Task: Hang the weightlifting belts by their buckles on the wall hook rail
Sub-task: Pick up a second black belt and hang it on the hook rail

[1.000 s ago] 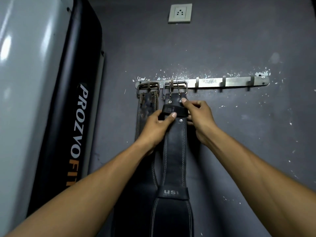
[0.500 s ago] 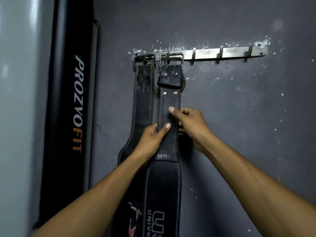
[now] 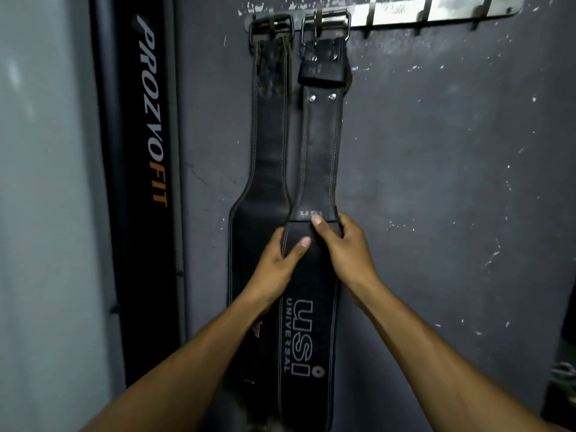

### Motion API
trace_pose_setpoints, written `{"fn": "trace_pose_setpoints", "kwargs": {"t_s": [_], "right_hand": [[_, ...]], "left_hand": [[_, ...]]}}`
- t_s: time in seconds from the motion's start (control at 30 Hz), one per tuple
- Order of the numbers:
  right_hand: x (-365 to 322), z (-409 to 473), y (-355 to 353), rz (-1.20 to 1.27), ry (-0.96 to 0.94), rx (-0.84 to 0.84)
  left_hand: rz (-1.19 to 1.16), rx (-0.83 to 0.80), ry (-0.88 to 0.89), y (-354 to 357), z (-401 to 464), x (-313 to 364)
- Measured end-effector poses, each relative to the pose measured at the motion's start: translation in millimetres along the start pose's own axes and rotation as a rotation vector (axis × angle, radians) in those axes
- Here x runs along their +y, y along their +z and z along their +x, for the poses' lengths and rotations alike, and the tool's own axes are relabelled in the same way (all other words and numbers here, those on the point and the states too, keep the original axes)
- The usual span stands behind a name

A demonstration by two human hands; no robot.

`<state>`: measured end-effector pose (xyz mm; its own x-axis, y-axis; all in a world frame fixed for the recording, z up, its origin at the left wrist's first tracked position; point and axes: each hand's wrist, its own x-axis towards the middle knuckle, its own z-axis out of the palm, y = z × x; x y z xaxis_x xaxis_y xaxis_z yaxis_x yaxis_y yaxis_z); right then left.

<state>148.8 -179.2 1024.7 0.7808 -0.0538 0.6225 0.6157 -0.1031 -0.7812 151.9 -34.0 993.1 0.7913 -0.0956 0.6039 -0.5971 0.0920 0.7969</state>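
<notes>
- 2 black weightlifting belts hang flat against the dark grey wall [image 3: 436,151], side by side, from the metal hook rail [image 3: 402,12] at the top of my view.
- The left belt [image 3: 271,157] hangs by its dark buckle [image 3: 271,26] on the first hook of the rail. Its leather looks worn near the top, and lower down it becomes wide.
- The right belt [image 3: 321,145] hangs by its bright metal buckle [image 3: 325,24] on the next hook. It partly covers the right edge of the left belt. It has 2 rivets under a leather loop, a small "USI" tag at the place where it widens, and the print "USI UNIVERSAL" on the wide part.
- My left hand [image 3: 280,260] holds the left edge of the right belt just below the small tag. The thumb lies across the front of the leather and the fingers are curled behind the edge, so I cannot see them.
- My right hand [image 3: 343,244] holds the right edge of the same belt at nearly the same height. The thumb presses on the front just under the tag, and the fingers wrap around the edge.
- The 2 hands are close together, and the thumbs are near each other on the belt.
- More hooks of the rail, to the right of the 2 buckles, carry nothing.
- To the left of the belts stands a tall black panel [image 3: 146,182] with the word "PROZVOFIT" in white and orange letters.
</notes>
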Motion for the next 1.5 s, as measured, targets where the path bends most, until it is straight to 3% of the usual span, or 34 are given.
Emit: {"fn": "trace_pose_setpoints", "kwargs": {"t_s": [0.13,0.27,0.4,0.57,0.77,0.97,1.17,1.37,1.5], "right_hand": [[24.7,-39.1,2.2,0.105,0.071,0.033],[24.4,-50.3,4.0,0.185,0.081,0.108],[51.7,-81.7,2.9,0.113,0.112,0.062],[87.1,-116.9,2.8,0.096,0.149,0.078],[99.6,-144.3,6.0,0.066,0.202,0.116],[134.6,-206.6,-2.4,0.113,0.363,0.103],[139.0,-224.4,-4.0,0.102,0.408,0.021],[162.2,-287.6,-12.6,-0.01,0.55,-0.128],[159.6,-304.4,-19.2,-0.047,0.578,-0.128]], "left_hand": [[-0.125,0.07,-0.143,3.0,-34.4,-29.0],[-0.137,0.12,-0.136,8.9,-42.7,-26.9],[-0.04,0.06,-0.14,5.4,-74.7,-51.1],[-0.149,0.056,-0.384,5.3,-127.9,-100.4],[-0.245,0.104,-0.409,19.4,-143.6,-113.6],[-0.196,-0.042,-0.521,12.4,-212.4,-150.4],[-0.164,-0.019,-0.547,11.5,-239.1,-154.5],[0.144,-0.159,-0.599,-4.2,-277.4,-182.0],[0.196,-0.111,-0.626,3.5,-300.5,-180.5]]}}
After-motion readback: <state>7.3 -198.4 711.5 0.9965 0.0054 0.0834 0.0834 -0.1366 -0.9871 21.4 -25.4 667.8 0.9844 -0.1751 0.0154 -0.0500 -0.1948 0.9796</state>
